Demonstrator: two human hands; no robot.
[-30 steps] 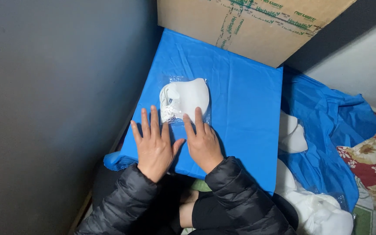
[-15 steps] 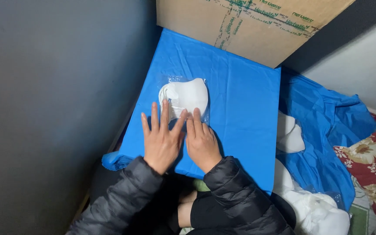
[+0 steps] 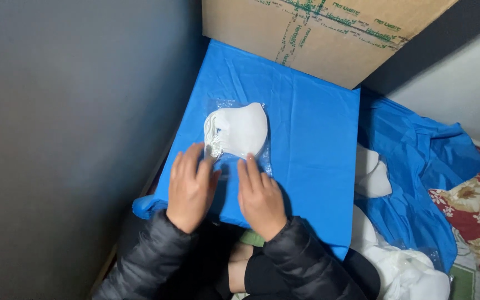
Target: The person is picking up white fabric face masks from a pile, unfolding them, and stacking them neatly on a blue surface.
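While both hands lie flat, fingertips touch the bagged white masks.

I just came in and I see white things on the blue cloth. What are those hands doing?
A person in a black puffy jacket has both hands flat on a blue sheet. The left hand and right hand press on the near edge of a clear plastic bag of white masks. More white masks lie off to the right, and a cardboard box stands behind.
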